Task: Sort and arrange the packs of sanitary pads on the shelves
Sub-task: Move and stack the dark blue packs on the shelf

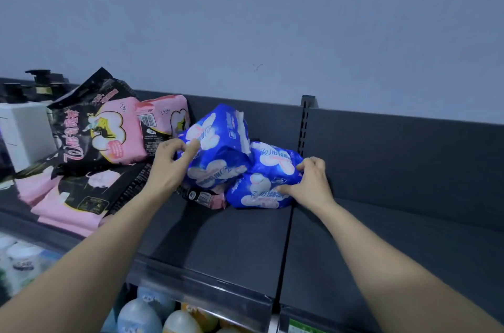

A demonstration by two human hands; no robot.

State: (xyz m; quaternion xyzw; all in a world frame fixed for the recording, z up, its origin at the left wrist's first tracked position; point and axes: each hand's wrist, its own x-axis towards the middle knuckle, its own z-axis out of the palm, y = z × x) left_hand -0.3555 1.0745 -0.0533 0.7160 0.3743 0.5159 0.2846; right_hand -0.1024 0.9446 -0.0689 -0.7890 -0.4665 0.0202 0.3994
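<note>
Two blue packs of pads lie on the dark top shelf (240,237). The upper blue pack (221,141) leans tilted against the lower blue pack (268,177). My left hand (169,163) reaches to the upper pack's left side, fingers curled, fingertips touching its wrapper. My right hand (311,182) grips the right end of the lower pack, thumb under and fingers curled over it. Pink-and-black packs (101,130) stand and lie in a loose heap to the left; a small one (204,196) pokes out beneath the blue packs.
A white box (24,130) and dark pump bottles (41,81) stand at the far left. A slotted upright (305,119) splits the shelf's back panel. The shelf section on the right (395,237) is bare. Bottles (152,313) fill the lower shelf.
</note>
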